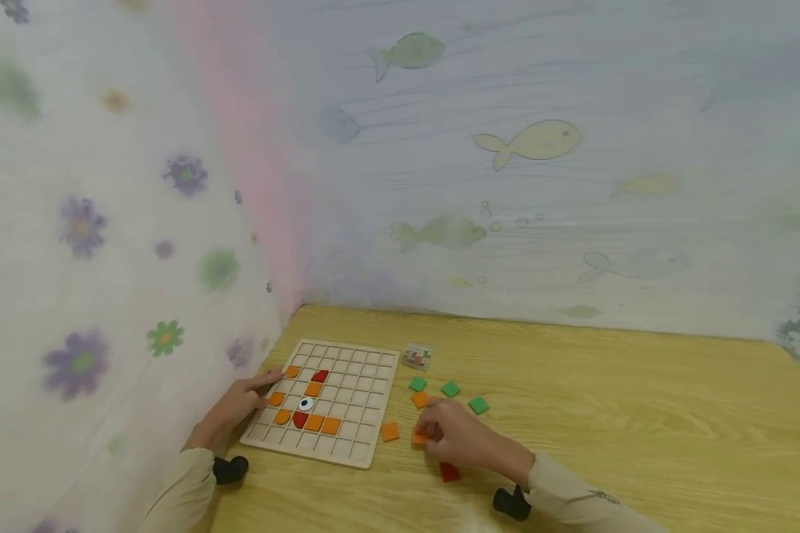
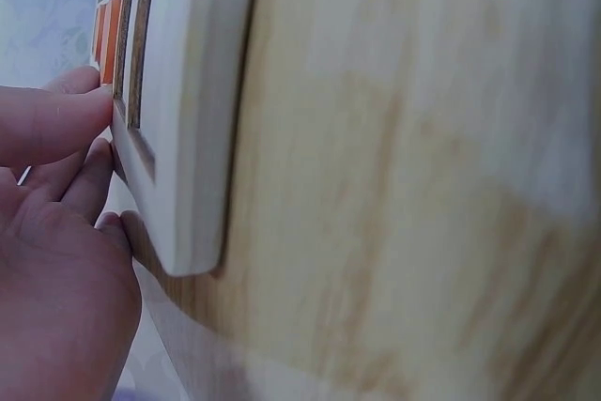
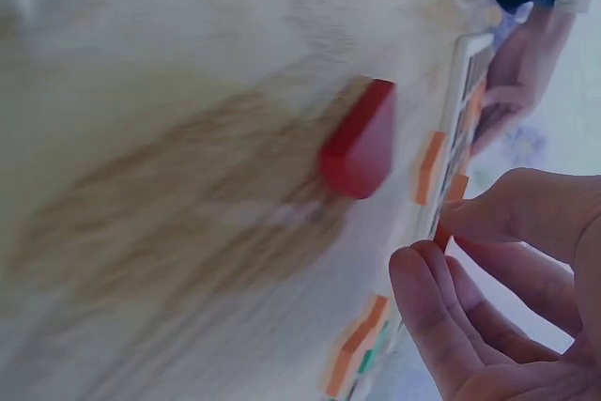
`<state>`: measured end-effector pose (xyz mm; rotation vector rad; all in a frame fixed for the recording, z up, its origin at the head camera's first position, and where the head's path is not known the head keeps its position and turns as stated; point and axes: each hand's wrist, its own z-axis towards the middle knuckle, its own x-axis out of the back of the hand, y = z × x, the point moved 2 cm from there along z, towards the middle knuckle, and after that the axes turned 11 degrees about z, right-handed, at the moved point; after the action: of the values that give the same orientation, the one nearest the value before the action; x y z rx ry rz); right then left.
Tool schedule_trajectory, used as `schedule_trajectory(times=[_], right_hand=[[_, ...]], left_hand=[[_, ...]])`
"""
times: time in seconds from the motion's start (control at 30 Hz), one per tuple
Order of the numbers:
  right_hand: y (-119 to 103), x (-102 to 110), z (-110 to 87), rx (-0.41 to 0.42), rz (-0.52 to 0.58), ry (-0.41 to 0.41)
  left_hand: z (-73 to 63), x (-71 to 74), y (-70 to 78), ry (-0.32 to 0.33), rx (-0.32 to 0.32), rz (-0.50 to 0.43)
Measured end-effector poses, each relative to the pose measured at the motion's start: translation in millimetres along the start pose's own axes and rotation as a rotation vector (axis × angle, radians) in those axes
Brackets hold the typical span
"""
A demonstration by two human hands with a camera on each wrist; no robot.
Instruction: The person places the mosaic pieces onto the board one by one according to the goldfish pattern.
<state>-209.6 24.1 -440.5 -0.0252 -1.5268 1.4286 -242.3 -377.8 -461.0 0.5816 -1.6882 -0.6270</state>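
A wooden grid board (image 1: 353, 455) lies at the left, with orange tiles, red pieces (image 1: 320, 376) and a white eye piece (image 1: 305, 404) in its cells. My left hand (image 1: 235, 407) rests at the board's left edge, fingers extended and touching it. In the left wrist view, the thumb (image 2: 56, 124) lies along the rim. Right of the board, my right hand (image 1: 460, 435) pinches an orange square tile (image 1: 418, 437) between thumb and fingertips, which partly hide it. A red piece with one rounded side (image 3: 362, 143) lies on the table close to this hand.
Loose orange tiles (image 1: 390, 431) and several green tiles (image 1: 450, 389) lie on the wooden table (image 1: 613, 414) right of the board. A small patterned card (image 1: 418, 356) sits by the board's far right corner. Painted walls border the table's left and back.
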Motion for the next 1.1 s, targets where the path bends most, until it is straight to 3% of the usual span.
schedule_trajectory(times=[0.43, 1.1], right_hand=[[-11, -8, 30.1, 0.049, 0.038, 0.013], [-14, -38, 84.1, -0.030, 0.141, 0.012]], left_hand=[[-0.3, -1.0, -5.1, 0.004, 0.046, 0.022], [0.1, -0.4, -0.4, 0.012, 0.003, 0.037]])
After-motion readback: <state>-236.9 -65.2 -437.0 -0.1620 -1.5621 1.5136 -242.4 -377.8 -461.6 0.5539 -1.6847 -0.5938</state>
